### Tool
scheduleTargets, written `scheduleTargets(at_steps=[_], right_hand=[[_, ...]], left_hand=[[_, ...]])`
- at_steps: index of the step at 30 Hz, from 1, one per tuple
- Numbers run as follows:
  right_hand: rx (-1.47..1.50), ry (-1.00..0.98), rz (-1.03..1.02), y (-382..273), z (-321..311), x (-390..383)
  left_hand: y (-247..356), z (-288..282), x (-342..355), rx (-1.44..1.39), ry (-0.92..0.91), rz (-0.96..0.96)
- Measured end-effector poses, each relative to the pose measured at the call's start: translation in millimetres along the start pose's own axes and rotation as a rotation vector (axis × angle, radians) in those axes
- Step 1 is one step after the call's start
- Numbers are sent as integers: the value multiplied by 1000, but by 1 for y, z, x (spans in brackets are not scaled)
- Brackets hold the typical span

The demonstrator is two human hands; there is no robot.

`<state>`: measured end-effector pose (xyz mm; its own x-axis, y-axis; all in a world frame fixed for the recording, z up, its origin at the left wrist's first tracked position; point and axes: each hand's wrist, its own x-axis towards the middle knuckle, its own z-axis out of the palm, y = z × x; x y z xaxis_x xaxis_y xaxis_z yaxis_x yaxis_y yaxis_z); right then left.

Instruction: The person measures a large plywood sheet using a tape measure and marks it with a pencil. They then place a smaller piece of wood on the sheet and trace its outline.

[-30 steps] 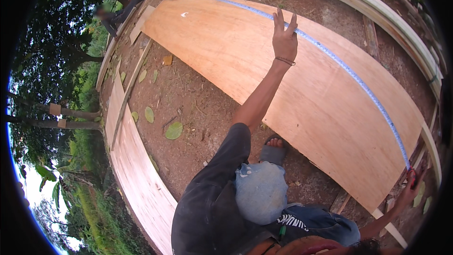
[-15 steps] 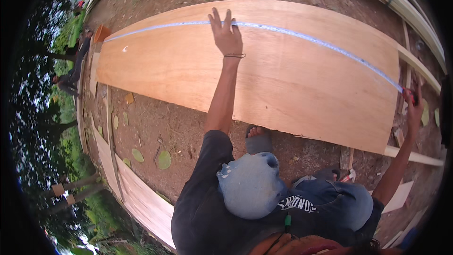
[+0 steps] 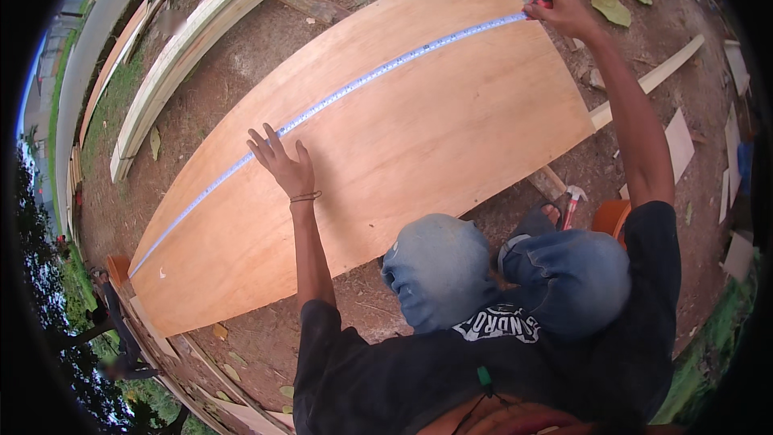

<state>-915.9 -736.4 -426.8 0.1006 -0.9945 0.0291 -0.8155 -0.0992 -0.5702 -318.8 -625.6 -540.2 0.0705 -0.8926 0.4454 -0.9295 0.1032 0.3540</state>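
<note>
A long plywood sheet (image 3: pixel 443 129) lies in front of me, running from the far left to the upper right. Along its length stretches a pale blue measuring tape blade (image 3: pixel 385 69). My left hand (image 3: pixel 283 164) is over the sheet with its fingers spread, the fingertips at the blade; whether they press on it I cannot tell. At the sheet's right end, my right hand (image 3: pixel 564 10) grips the red and black tape measure (image 3: pixel 543 2), mostly hidden by the fingers. The blade's far end reaches the sheet's left edge.
Long timber strips (image 3: pixel 181 64) lie beyond the sheet. A hammer (image 3: pixel 572 203) rests by my foot, near an orange bucket (image 3: pixel 609 216). Another orange container (image 3: pixel 118 268) stands at the far left end, near a person (image 3: pixel 125 330). Wood offcuts (image 3: pixel 679 143) lie on the right.
The view has turned, so the sheet now slants up to the right. My left hand's fingers remain spread by the blade; my right hand still holds the tape measure at the sheet's end.
</note>
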Motion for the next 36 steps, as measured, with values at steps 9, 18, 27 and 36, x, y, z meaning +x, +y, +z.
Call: scheduleTargets(at_steps=[9, 18, 27, 36], right_hand=[[29, 21, -122, 27, 60, 94], [8, 26, -167, 49, 62, 152], [-8, 57, -266, 63, 64, 166], [-123, 119, -214, 122, 56, 173]], left_hand=[[123, 104, 44, 263, -295, -132], [181, 176, 91, 91, -387, -59], [181, 163, 110, 154, -729, -164], [180, 163, 110, 177, -714, -179]])
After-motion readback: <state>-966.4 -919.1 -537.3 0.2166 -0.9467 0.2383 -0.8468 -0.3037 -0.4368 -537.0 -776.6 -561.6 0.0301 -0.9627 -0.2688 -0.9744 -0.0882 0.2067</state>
